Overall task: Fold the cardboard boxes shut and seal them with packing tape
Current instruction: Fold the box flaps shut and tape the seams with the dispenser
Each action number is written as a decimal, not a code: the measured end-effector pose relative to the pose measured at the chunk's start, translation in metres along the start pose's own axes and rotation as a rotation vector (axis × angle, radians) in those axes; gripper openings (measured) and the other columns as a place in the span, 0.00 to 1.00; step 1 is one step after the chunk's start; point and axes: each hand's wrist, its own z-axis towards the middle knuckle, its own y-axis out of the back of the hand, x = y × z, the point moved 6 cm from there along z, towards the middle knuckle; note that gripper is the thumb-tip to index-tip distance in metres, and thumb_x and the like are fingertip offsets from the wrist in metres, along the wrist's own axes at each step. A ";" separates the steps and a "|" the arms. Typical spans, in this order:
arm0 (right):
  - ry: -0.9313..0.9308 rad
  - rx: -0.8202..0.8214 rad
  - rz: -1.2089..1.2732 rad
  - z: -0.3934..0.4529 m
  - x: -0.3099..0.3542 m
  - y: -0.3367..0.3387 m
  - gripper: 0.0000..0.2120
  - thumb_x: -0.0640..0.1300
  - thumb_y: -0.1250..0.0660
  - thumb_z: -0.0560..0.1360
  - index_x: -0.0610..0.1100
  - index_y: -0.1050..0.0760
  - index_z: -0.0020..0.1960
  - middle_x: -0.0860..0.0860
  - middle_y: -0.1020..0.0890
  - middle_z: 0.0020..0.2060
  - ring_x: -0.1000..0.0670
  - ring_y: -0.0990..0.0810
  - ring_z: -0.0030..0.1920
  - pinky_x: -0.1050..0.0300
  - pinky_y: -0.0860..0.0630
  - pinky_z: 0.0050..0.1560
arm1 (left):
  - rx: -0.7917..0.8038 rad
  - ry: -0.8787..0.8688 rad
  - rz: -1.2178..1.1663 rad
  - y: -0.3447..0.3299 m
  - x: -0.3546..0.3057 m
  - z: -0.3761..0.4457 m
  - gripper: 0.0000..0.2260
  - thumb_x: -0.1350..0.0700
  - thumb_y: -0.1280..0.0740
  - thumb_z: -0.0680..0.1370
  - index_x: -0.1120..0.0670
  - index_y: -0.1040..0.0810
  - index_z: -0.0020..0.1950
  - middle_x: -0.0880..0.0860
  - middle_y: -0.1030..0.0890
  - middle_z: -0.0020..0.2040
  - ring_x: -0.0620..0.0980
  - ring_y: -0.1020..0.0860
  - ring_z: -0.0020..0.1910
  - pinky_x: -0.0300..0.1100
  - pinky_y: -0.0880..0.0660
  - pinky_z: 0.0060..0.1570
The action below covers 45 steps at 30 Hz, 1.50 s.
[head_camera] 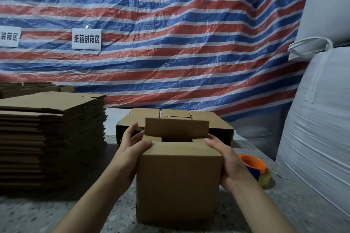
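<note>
A brown cardboard box (178, 185) stands upright on the speckled table, right in front of me. Its near flap is folded down flat, its far flap (177, 128) still stands up, and a dark gap shows between them. My left hand (130, 149) grips the box's top left corner, thumb on the near flap and fingers curled round the left side. My right hand (225, 162) grips the top right corner in the same way. A packing tape dispenser (254, 168) with an orange hub lies on the table just right of the box, partly behind my right hand.
A tall stack of flattened cardboard boxes (51, 138) fills the left of the table (66, 212). Behind the box lie more boxes (217, 125). Big white woven sacks (320, 157) crowd the right side. A striped tarp with paper signs (86, 39) hangs behind.
</note>
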 end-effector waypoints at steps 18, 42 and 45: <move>0.061 0.041 -0.120 0.007 0.010 0.008 0.11 0.46 0.29 0.71 0.43 0.18 0.52 0.47 0.17 0.61 0.44 0.18 0.56 0.45 0.20 0.57 | 0.128 -0.199 0.315 0.005 -0.015 -0.002 0.11 0.48 0.30 0.68 0.45 0.13 0.48 0.46 0.19 0.54 0.43 0.21 0.54 0.34 0.28 0.49; 0.010 -0.049 -0.351 0.022 0.024 0.022 0.16 0.55 0.37 0.81 0.45 0.19 0.57 0.45 0.18 0.56 0.46 0.21 0.57 0.48 0.24 0.60 | 0.449 -0.464 1.589 -0.092 -0.030 -0.018 0.28 0.30 0.49 0.77 0.38 0.38 0.75 0.39 0.34 0.75 0.42 0.36 0.73 0.47 0.37 0.69; 0.043 -0.396 -0.837 0.040 0.044 0.072 0.15 0.56 0.38 0.82 0.44 0.23 0.55 0.45 0.18 0.55 0.47 0.21 0.55 0.45 0.24 0.62 | 0.449 -0.472 1.583 -0.092 -0.030 -0.018 0.28 0.30 0.49 0.77 0.38 0.38 0.75 0.39 0.33 0.74 0.43 0.35 0.73 0.48 0.35 0.69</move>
